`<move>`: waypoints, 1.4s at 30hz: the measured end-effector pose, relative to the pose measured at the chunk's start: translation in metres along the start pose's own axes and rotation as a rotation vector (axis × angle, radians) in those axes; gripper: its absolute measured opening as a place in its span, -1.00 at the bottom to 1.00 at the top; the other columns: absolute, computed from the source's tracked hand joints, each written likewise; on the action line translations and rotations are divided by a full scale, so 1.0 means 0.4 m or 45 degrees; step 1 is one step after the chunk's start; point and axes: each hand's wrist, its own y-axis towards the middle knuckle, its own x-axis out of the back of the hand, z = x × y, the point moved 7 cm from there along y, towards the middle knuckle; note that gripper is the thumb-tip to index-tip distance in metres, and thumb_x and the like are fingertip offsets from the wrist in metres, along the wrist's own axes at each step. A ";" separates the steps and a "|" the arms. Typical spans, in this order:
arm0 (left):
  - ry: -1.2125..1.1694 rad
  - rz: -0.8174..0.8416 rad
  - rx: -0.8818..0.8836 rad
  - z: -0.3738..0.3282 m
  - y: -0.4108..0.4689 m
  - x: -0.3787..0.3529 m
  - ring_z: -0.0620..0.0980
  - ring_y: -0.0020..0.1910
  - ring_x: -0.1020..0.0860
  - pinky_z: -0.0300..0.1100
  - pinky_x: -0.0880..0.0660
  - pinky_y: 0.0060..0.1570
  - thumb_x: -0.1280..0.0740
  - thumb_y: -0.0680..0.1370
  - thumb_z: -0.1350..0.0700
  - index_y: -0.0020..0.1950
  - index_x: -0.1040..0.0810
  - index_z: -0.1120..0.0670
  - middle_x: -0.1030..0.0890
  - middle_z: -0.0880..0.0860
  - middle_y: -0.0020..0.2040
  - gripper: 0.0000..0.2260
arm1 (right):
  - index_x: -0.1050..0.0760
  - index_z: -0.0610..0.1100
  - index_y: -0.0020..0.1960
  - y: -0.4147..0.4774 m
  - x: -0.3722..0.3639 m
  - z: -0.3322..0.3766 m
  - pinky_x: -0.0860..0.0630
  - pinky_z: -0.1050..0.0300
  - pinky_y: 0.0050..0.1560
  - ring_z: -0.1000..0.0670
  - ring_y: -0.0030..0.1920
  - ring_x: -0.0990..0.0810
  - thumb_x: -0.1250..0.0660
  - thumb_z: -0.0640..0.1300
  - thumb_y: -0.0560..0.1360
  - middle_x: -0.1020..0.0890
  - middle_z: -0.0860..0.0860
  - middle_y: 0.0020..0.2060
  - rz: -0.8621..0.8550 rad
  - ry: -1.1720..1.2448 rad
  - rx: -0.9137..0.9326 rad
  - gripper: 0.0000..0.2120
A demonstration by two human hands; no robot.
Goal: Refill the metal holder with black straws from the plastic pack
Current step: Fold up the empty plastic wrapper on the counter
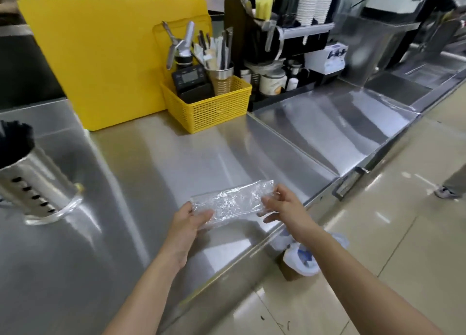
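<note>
Holding a clear plastic pack (228,203) at lower centre, we pinch its ends with our left hand (187,227) and right hand (283,212). At far left, black straws (15,140) fill the metal holder (32,183) on the steel counter (151,158)

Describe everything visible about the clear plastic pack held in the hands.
The plastic pack is a clear, crinkled, glossy film sleeve, long and narrow, and looks empty: no black straws show inside. It is held roughly level, stretched just above the steel counter near its front edge. The left hand pinches its near-left end, the right hand its far-right end.
</note>
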 end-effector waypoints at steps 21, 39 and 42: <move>0.279 0.204 0.137 0.227 0.085 -0.732 -0.18 -0.30 -0.60 -0.25 -0.48 -0.23 -0.33 0.50 0.24 -0.20 -0.51 0.04 -0.64 -0.15 -0.32 -0.87 | -0.42 -0.13 -0.20 0.010 0.742 -0.221 -0.47 0.18 -0.41 -0.10 -0.28 -0.51 -0.31 -0.30 0.47 -0.53 -0.07 -0.33 -0.286 0.008 -0.191 -0.87; 0.373 0.214 0.496 0.445 0.291 -0.955 -0.02 -0.11 -0.55 -0.23 -0.45 -0.12 -0.28 0.52 0.20 -0.01 -0.54 0.05 -0.61 0.02 -0.09 -0.90 | -0.41 -0.22 -0.12 0.219 0.970 -0.457 -0.43 0.26 -0.45 -0.08 -0.32 -0.52 -0.29 -0.31 0.45 -0.52 -0.19 -0.27 -0.307 -0.080 -0.526 -0.94; 0.414 0.136 0.493 0.482 0.310 -0.948 -0.05 -0.14 -0.54 -0.25 -0.44 -0.16 -0.29 0.52 0.18 -0.02 -0.52 0.05 -0.59 0.00 -0.12 -0.92 | -0.41 -0.21 -0.12 0.253 0.964 -0.506 -0.43 0.29 -0.49 -0.11 -0.29 -0.51 -0.29 -0.31 0.45 -0.51 -0.21 -0.22 -0.258 -0.092 -0.571 -0.94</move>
